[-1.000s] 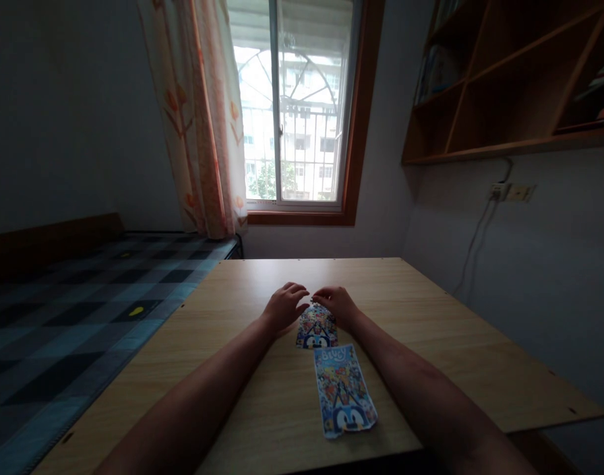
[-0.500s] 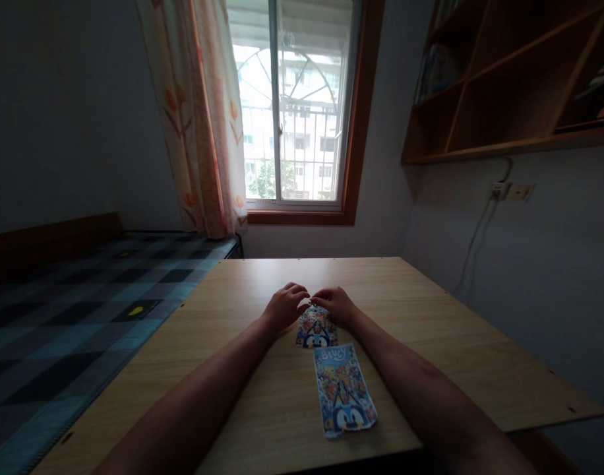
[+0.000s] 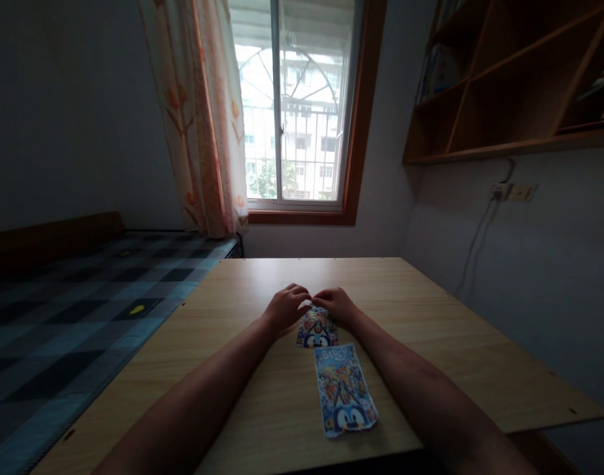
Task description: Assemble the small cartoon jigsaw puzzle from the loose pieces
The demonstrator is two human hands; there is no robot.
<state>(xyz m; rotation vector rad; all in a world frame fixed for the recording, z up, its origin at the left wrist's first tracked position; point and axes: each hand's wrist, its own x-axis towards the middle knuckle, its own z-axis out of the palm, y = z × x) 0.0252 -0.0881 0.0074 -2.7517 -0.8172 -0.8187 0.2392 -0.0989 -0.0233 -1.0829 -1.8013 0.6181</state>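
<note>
A small colourful picture (image 3: 318, 328), with a blue cartoon dog's face at its near edge, lies flat on the table; it looks like a jigsaw puzzle, though its seams are too small to tell. My left hand (image 3: 287, 307) curves in at its far left edge, thumb and forefinger closing toward each other. From the right, my right hand (image 3: 337, 306) pinches at the same far edge, its fingertips almost meeting the left ones. Whatever tiny thing lies between the fingertips cannot be made out. Nearer me is a larger "Bluey" picture sheet (image 3: 345, 389) with a ragged near edge.
The pale wooden table (image 3: 252, 409) reaches back toward the window (image 3: 306, 132). At left is a bed (image 3: 109, 290) with a checked cover, beside a flowered curtain (image 3: 198, 132). A wall shelf (image 3: 510, 99) hangs at right above a socket with a cord (image 3: 480, 231).
The view has shifted very slightly. Both hands stay at the far edge of the small picture, and the sheet lies where it was.
</note>
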